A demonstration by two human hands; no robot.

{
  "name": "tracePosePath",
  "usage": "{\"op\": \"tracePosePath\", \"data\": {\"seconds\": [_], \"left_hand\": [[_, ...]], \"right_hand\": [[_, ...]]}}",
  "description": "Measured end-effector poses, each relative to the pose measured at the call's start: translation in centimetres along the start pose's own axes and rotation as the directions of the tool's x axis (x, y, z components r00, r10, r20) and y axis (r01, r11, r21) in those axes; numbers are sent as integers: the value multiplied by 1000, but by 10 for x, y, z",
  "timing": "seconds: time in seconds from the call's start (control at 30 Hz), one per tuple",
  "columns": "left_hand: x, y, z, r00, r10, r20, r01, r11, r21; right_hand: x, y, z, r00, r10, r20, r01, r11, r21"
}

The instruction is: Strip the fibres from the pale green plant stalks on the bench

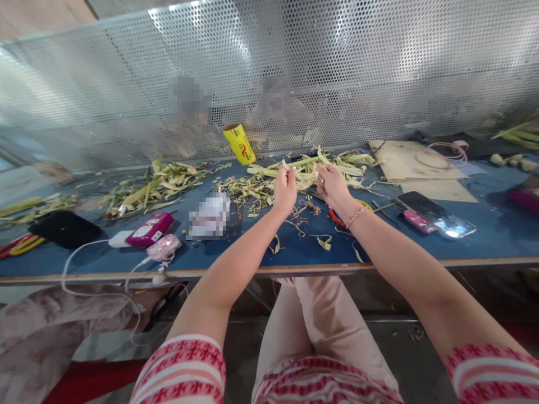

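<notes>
Both of my hands are raised over the blue table at a heap of pale green plant strips (353,160). My left hand (286,189) is closed, thumb and fingers pinched around the end of a pale strip. To its right, my right hand (330,184) is also closed, pinching a pale green strip whose tip sticks up above the fingers. The two hands are a little apart. Small dry scraps (252,193) lie to the left of my left hand, and curled bits (324,242) are scattered below both hands.
A yellow tube (240,144) stands tilted near the perforated metal screen (337,67). Left are another plant heap (155,185), a purple device (150,229) with cables and a black case (64,229). Right are brown paper (415,160) and a phone (435,214). Another person's legs (54,320) show lower left.
</notes>
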State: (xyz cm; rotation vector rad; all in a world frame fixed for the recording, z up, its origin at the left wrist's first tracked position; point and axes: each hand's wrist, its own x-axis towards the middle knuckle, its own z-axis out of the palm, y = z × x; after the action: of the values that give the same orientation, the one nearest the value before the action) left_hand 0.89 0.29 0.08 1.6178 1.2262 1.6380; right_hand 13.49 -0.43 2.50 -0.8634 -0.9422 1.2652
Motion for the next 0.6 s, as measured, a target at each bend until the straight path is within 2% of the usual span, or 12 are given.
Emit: {"op": "tracePosePath", "data": {"seconds": [0.1, 0.17, 0.27, 0.4, 0.6], "left_hand": [[4, -1, 2, 991, -137, 1, 136, 979, -154], [8, 0, 1, 970, -242, 27, 239, 931, -274], [12, 4, -3, 941, -337, 40, 326, 864, -384], [16, 7, -9, 907, -417, 65, 402, 806, -435], [18, 7, -8, 864, -501, 60, 478, 775, -412]], "right_hand": [[2, 2, -2, 999, 17, 34, -16, 1000, -17], [5, 6, -4, 998, 29, 63, -25, 998, -56], [9, 13, -6, 993, 42, 108, -24, 987, -157], [12, 18, -8, 987, 36, 155, 3, 969, -247], [11, 15, -8, 989, 19, 144, 21, 962, -272]]}}
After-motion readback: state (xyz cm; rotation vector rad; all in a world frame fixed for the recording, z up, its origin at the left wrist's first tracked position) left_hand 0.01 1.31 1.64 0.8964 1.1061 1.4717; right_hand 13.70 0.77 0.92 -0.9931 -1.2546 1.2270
